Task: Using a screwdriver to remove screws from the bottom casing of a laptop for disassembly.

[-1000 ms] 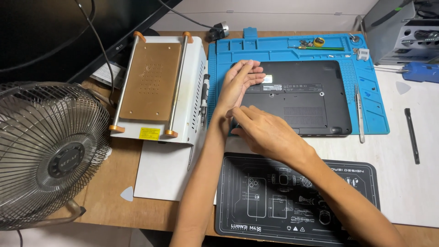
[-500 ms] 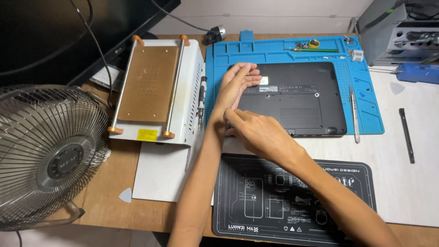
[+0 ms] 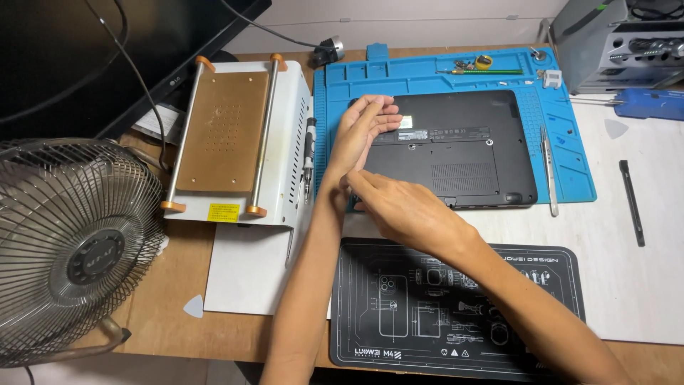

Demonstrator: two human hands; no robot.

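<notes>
Laptop (image 3: 456, 146): black, closed, underside up with vent grille, screws and a label; flat on blue mat (image 3: 570, 160) on the counter (image 3: 641, 271).
Left hand (image 3: 363, 132): open, fingers together, laid on the left rear corner.
Right hand (image 3: 402, 207): fingers curled at the near-left edge; grasp unclear.
Tweezers (image 3: 547, 171): just right of the laptop.
</notes>
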